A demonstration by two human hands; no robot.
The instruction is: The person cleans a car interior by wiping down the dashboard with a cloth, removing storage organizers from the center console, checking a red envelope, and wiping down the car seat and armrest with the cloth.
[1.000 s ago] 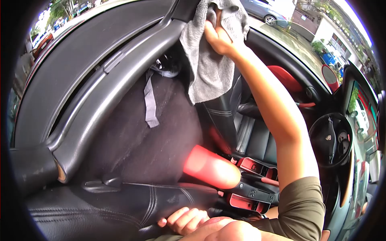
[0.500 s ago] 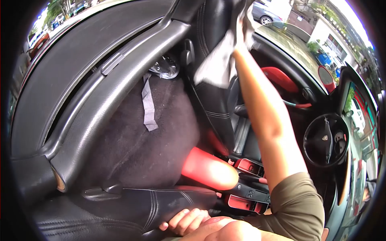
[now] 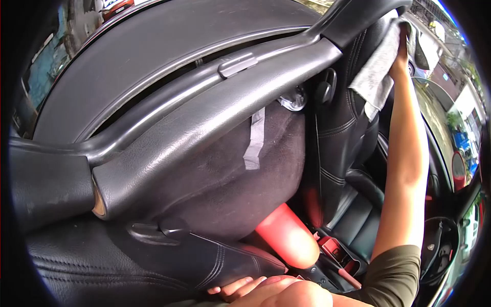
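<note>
High on the right, my right hand (image 3: 400,64) is closed on a grey cloth (image 3: 376,77), which hangs over the upper part of a black leather seat (image 3: 335,148). Part of the hand is hidden by the cloth's folds. My left hand (image 3: 240,287) lies at the bottom edge of the view against the side of the nearer black seat (image 3: 153,261). Its fingers are apart and hold nothing that shows; the rest of it is partly hidden.
A padded black bar (image 3: 215,120) crosses behind the seats, below the dark rear cover (image 3: 169,51). Between the seats are a red console piece (image 3: 291,238) and a red-trimmed tray (image 3: 340,253). A grey strap (image 3: 254,140) lies on dark carpet. The steering wheel (image 3: 434,245) is far right.
The view has swung left, so the car interior appears farther right. My right hand and the cloth have shifted along the upper part of the far seat. My left hand remains by the nearer seat.
</note>
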